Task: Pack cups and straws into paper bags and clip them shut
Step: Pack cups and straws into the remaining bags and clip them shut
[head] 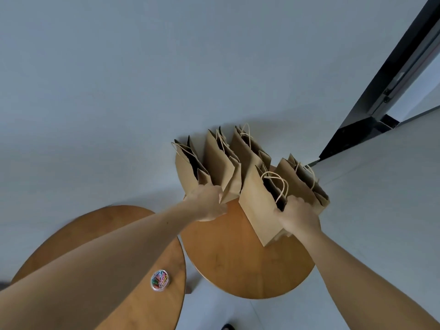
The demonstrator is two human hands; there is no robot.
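Several brown paper bags with twine handles stand in a row on a round wooden table. My left hand grips the near edge of the leftmost bag, beside a second bag. My right hand holds the side of the nearest bag, thumb at its open top. Another bag stands just behind it and one more further back. A clear tub of coloured paper clips sits on a second round table. No cups or straws are visible.
The bags stand against a pale wall at the far rim of the table. A dark door frame runs up at the right. A narrow gap of grey floor separates the two tables, with a dark shoe tip at the bottom.
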